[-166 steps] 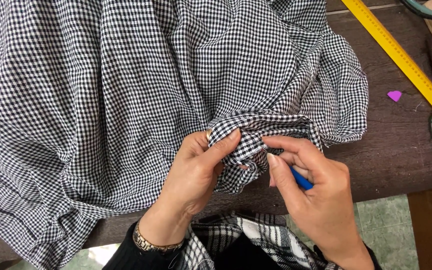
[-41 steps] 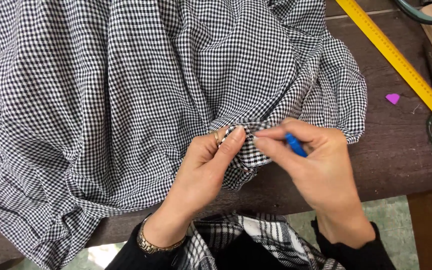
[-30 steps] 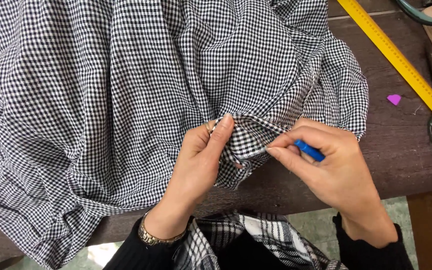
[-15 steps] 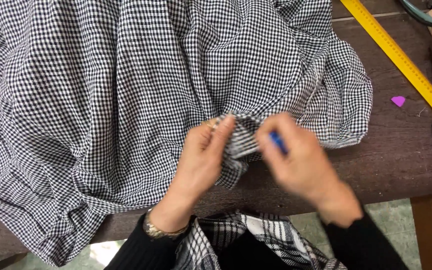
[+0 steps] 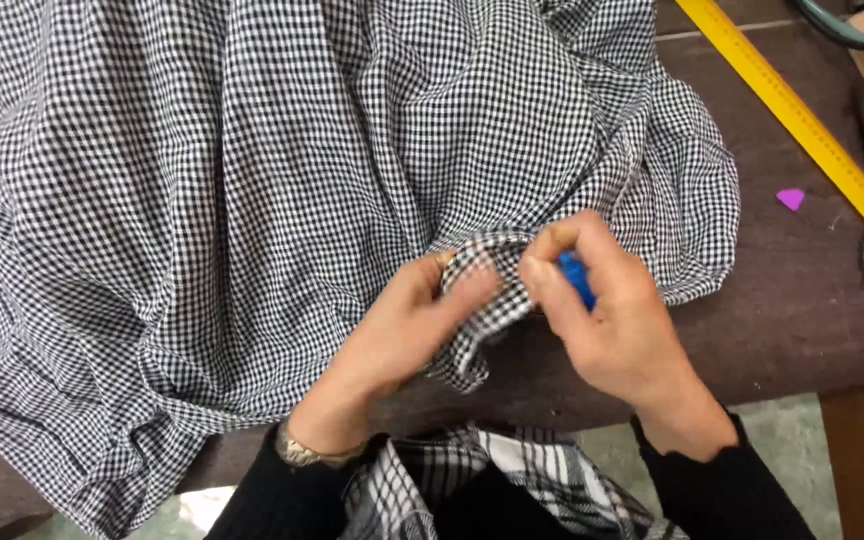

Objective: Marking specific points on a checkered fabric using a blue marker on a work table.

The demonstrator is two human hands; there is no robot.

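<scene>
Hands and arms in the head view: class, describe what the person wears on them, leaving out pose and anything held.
Both arms wear black long sleeves reaching the wrists. The left hand is bare, with a metal bracelet or watch band at the wrist just past the cuff. The right hand is bare too; no band shows at its wrist. No gloves.

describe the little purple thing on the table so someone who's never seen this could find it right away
Start at the dark brown table and go right, past the edge of the black-and-white gingham fabric. Below the long yellow ruler lies a small purple triangular piece. It is the only purple thing there, lying alone on bare wood.
</scene>
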